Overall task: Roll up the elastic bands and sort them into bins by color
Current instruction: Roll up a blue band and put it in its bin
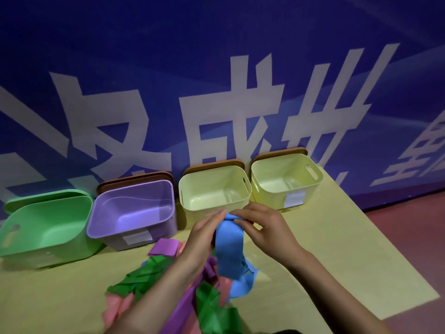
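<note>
your left hand [204, 233] and right hand [262, 227] pinch the blue band [230, 247] top, roll just starting; next, wind it tight.

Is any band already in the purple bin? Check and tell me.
No. The purple bin shows only its bare floor, and the blue band is held up by the left hand and right hand.

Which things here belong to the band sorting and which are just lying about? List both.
Job:
- blue band, pinched at its top by left hand and right hand
- pile of green, purple and pink bands
- green bin, purple bin, two yellow bins

Lying about:
- brown lids behind the bins
- blue banner
- yellow table cover
</note>
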`<state>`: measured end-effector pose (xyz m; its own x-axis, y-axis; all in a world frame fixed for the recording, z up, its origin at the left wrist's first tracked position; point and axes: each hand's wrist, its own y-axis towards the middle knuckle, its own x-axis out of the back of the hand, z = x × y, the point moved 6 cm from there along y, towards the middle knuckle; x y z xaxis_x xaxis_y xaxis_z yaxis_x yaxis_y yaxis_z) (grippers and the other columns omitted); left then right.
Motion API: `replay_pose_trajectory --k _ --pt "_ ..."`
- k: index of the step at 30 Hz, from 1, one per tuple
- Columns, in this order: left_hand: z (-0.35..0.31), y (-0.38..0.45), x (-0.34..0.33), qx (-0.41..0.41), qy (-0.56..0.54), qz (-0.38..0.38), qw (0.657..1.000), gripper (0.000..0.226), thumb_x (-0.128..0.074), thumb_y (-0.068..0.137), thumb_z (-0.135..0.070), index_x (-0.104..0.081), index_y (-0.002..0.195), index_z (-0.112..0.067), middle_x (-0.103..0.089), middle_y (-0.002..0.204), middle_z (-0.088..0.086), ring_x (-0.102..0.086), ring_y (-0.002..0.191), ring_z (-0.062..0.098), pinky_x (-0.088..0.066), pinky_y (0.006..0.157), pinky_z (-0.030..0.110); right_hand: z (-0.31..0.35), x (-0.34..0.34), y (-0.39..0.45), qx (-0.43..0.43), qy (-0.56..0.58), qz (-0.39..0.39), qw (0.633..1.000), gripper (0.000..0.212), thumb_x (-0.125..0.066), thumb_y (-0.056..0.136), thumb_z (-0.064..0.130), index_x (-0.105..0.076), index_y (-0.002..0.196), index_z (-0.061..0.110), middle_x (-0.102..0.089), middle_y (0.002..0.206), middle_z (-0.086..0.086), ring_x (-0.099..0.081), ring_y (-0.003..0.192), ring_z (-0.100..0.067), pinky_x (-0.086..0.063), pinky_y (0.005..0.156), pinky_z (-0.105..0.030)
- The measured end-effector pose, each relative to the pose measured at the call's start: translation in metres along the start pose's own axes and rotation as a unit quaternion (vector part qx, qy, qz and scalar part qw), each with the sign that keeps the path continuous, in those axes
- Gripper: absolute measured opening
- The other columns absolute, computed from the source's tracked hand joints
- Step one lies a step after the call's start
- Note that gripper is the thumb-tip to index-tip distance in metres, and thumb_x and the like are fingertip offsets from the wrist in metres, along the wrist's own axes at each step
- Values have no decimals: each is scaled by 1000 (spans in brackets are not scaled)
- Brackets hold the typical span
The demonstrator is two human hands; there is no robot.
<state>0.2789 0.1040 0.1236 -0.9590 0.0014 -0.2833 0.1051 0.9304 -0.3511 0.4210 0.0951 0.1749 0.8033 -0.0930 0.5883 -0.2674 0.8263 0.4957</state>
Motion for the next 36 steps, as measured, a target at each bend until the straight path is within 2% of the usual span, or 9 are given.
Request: replay_pose_trajectory --k 3,6,10,16,22,25,27,31,36 --pt "1 6 -4 0 5 -10 1000 25 -52 95 -16 -66 110 -3 -68 107 16 -63 96 24 -46 87 33 -5 5 4 -23 29 43 998 29 -53 92 30 -70 113 19 -63 93 5 -58 81 -3 -45 76 -15" --pt "-4 8 -5 -24 30 -5 999 18 -51 95 -15 -68 93 -9 -65 88 10 -58 84 21 -42 76 33 -13 4 4 -124 130 64 982 31 -49 92 36 -68 115 28 -65 98 11 -60 93 -7 -46 82 -18" --pt "-13 9 -6 -90 141 14 986 33 -54 83 -32 -59 89 0 -55 82 7 -51 80 17 -38 75 33 -25 -7 4 -238 184 49 953 18 -59 94 23 -69 108 26 -61 76 9 -56 72 -6 -46 72 -24" --pt "-20 11 -6 -151 241 12 959 29 -49 96 -9 -41 69 -15 -36 56 -14 -33 57 3 -27 54 19 -33 -12 10 -260 186 44 946 15 -62 91 12 -68 85 24 -57 67 1 -50 64 -9 -41 62 -21" --pt "-25 16 -10 -206 279 21 938 37 -55 90 -33 -44 73 -2 -36 63 -1 -33 59 6 -27 56 25 -34 -12 10 -264 203 37 942 10 -62 90 9 -68 84 14 -58 66 1 -51 63 -8 -42 61 -19" --pt "-25 14 -13 -215 279 28 935 45 -50 77 -52 -44 71 -7 -38 63 -3 -35 61 8 -29 57 26 -34 -11 5 -272 226 29 935 10 -61 91 8 -67 84 12 -58 65 4 -53 62 -9 -44 61 -21" --pt "-26 11 -16 -218 265 29 939 41 -53 77 -50 -45 69 -10 -38 62 -4 -36 61 9 -29 57 25 -33 -9 3 -275 234 20 932 13 -61 91 7 -67 82 15 -56 62 9 -51 61 -7 -43 60 -20" --pt "-19 9 -16 -137 150 22 979 20 -61 91 -19 -61 86 0 -57 73 5 -53 70 13 -40 59 20 -23 -2 2 -263 262 -6 928 14 -60 92 5 -67 83 14 -56 64 5 -49 58 -3 -41 60 -15" --pt "-2 -7 -15 -8 62 17 998 29 -61 81 -41 -71 92 -17 -71 85 1 -66 79 16 -48 70 30 -14 4 -2 -238 256 -42 936 8 -62 91 7 -68 88 11 -59 74 -8 -53 68 -7 -43 65 -18"
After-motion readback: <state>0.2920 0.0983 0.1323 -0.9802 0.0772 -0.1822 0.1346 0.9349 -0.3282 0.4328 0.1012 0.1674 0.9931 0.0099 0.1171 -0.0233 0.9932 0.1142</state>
